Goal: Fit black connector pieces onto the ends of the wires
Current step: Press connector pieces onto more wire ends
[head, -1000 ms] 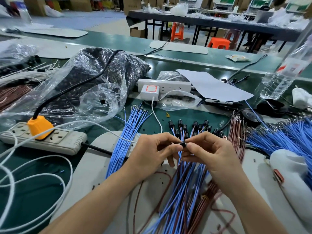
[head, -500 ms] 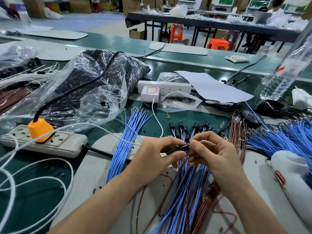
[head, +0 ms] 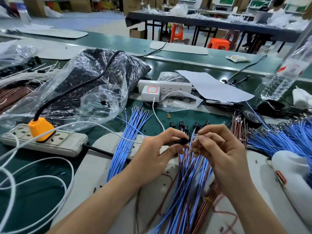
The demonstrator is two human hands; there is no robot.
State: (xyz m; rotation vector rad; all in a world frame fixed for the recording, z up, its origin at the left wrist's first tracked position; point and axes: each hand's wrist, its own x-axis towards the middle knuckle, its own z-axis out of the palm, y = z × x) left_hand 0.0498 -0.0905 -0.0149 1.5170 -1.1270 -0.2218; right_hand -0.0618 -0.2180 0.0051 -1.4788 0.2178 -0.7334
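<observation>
Green tabletop (head: 185, 118) in a busy workshop carried everything. Near its left edge lay a grey power strip (head: 67, 142) with an orange plug (head: 41, 129) in it, and behind that sat a clear plastic bag (head: 94, 78) of small black parts. Next came a loose blue bundle (head: 125, 141), fanned toward the far edge. At the near middle the left hand (head: 157, 152) pinched a black connector (head: 181, 141) between thumb and curled fingers (head: 175, 132). Just beside it, the right hand (head: 221, 152) pinched the metal wire ends (head: 195, 136); whether they touched the connector could not be told. Blue and brown wires (head: 190, 179) ran under both hands toward the near edge. Beyond the hands lay fitted connectors (head: 181, 123). Toward the right edge spread a blue heap (head: 287, 135), with a water bottle (head: 283, 75) behind.
</observation>
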